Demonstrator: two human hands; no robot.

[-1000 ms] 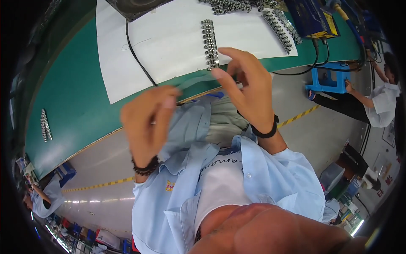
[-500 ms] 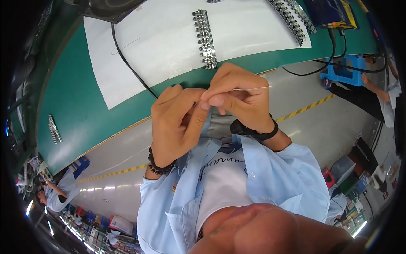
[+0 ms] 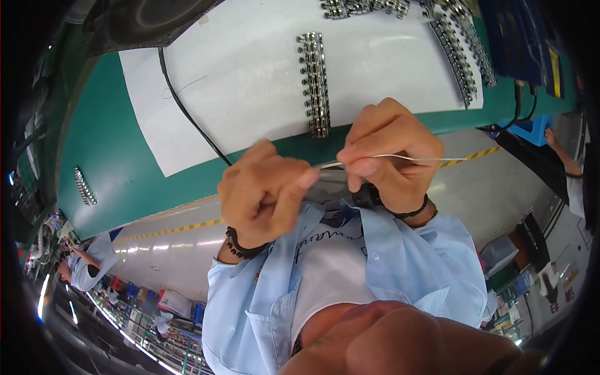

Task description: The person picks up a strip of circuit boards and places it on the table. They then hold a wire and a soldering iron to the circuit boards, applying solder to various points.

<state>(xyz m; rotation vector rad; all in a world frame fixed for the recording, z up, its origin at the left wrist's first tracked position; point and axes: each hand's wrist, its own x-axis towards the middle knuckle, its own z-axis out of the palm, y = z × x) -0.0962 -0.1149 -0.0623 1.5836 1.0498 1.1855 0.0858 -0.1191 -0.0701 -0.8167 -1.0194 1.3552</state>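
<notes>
Head view: the wire [image 3: 331,165] runs between the two hands, in front of the table's near edge, with its loose tail passing across the right hand and out beyond it. The left hand [image 3: 265,197] has thumb and forefinger drawn together on the wire at one side of a short exposed stretch; motion blur hides exactly how its tips meet. The right hand [image 3: 390,162] pinches it narrowly between thumb and forefinger, other fingers curled.

The wire is pale, smooth and very thin, with a slight wave in its tail. It looks almost weightless and springy, likely to bend readily and perhaps to kink if forced. A smooth surface may slip, so a fingertip pinch close to the part being worked should suit it best; the tail offers little control.

Beyond the hands, a strip [image 3: 317,87] of shiny, toothed metal pieces lies on the smooth white sheet [image 3: 250,94], looking hard and knobbly. Similar strips [image 3: 453,59] lie to the right. The table [image 3: 109,140] is flat green, crossed by a bendable black cable [image 3: 190,122]; a short ridged strip [image 3: 84,186] rests at far left.
</notes>
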